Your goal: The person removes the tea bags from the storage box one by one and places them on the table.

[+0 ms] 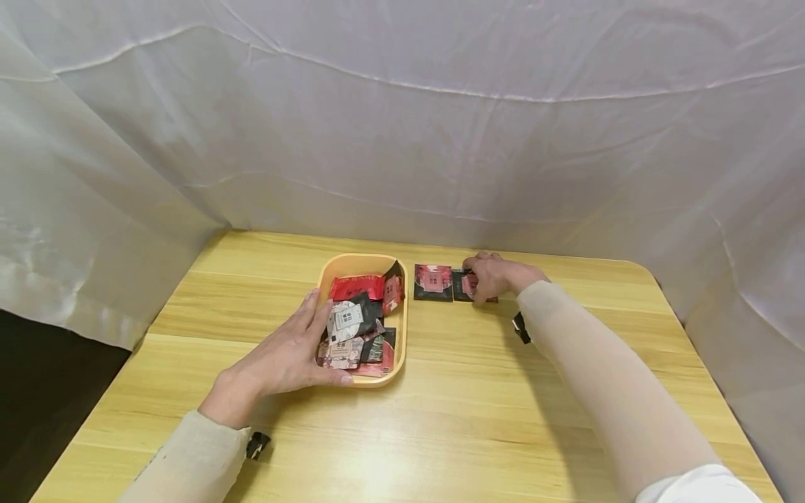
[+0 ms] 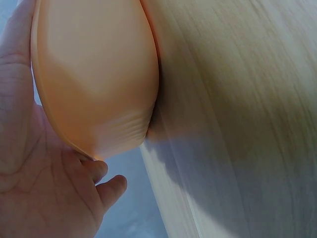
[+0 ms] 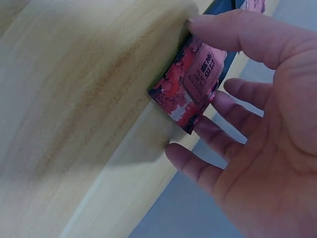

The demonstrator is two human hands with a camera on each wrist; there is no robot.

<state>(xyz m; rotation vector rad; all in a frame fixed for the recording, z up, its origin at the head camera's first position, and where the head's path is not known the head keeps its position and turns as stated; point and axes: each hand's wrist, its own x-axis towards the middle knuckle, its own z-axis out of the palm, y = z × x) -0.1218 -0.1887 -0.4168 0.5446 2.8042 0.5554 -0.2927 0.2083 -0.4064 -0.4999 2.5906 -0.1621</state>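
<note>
My left hand (image 1: 286, 353) holds the left side of a yellow plastic tray (image 1: 404, 349), its thumb along the near rim. Inside lie several sachets, among them a red one (image 1: 357, 287) and a black-and-white one (image 1: 349, 318). The left wrist view shows the tray's smooth outer wall (image 2: 99, 64) against the palm. To the right of the tray, my right hand (image 1: 497, 274) is over a black-and-pink sachet (image 3: 202, 74) on the tabletop. Its loosely bent thumb and fingers touch opposite edges. Beside it, a matching sachet (image 1: 432, 282) lies flat.
The wood-grain tabletop (image 1: 440, 419) stretches in front of the tray and to both sides. Pale cloth (image 1: 402, 154) hangs behind the table and at its sides. A dark area (image 1: 44, 391) shows beyond the left edge.
</note>
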